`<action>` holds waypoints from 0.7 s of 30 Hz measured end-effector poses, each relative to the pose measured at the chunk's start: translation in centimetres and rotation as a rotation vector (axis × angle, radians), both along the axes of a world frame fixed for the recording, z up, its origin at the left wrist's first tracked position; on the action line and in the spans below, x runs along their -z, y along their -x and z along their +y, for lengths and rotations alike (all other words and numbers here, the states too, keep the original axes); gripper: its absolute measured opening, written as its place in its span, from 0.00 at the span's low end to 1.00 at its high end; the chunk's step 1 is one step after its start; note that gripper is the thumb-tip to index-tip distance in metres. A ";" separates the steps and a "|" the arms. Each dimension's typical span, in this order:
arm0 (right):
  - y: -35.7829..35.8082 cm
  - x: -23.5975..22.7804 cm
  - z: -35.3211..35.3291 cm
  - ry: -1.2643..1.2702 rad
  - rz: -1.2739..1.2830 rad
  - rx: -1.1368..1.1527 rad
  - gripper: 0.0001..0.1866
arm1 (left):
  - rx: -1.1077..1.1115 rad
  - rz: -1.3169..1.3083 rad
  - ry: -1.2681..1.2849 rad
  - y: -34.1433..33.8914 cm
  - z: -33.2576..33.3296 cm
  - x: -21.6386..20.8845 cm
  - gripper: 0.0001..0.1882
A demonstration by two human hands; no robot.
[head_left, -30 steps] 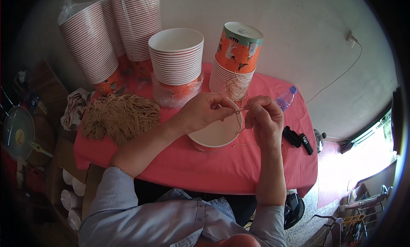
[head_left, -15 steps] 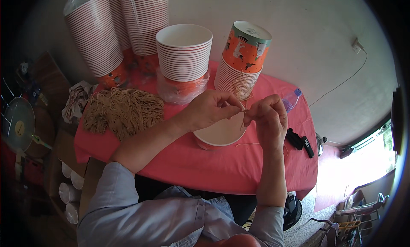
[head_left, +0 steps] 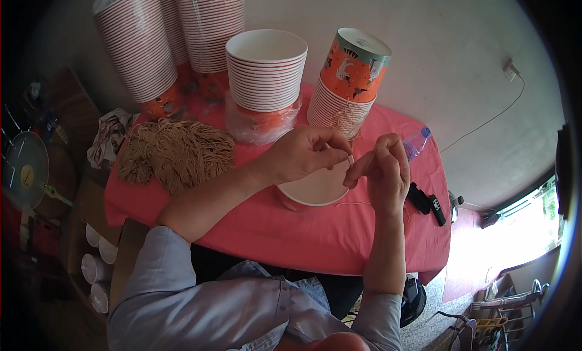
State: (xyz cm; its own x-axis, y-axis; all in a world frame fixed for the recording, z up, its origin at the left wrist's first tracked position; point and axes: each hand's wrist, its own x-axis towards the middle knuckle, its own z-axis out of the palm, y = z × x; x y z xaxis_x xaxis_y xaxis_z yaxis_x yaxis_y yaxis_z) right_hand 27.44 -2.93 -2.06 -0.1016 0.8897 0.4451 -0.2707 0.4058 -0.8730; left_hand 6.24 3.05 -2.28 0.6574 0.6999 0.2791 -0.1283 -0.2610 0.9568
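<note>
A round white-lined paper bucket stands on the table before me, and both hands are above its far right rim. My left hand is closed, thumb and forefinger pinched together; whatever is in the pinch is too small to make out. Just to its right, my right hand is pinched in the same way, a small gap from the left. Its fingers also hide what they hold. A thick heap of tan cords lies left of the bucket. Thin strands hang against an upside-down stack of orange printed buckets.
Nested buckets stand upright at the back, with taller plastic-wrapped stacks to their left. A clear plastic bottle and black objects lie on the red tablecloth at right. White cups sit in a box below left.
My hands have drawn slightly apart above the bucket. The thin strand that hung between my fingers no longer shows. The whole view has shifted a little.
</note>
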 end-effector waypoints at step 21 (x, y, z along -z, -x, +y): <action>-1.3 1.2 0.9 -0.122 0.081 -0.150 0.06 | 0.164 -0.007 -0.127 0.1 -0.5 -0.6 0.15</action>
State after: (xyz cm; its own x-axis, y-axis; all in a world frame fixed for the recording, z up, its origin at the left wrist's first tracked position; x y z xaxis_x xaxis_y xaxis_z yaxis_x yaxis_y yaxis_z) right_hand 28.72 -2.06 -3.25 -0.1882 0.8062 0.5609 -0.4032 0.4574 -0.7926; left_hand 6.14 2.51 -1.68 0.7573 0.5426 0.3634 -0.1857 -0.3545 0.9164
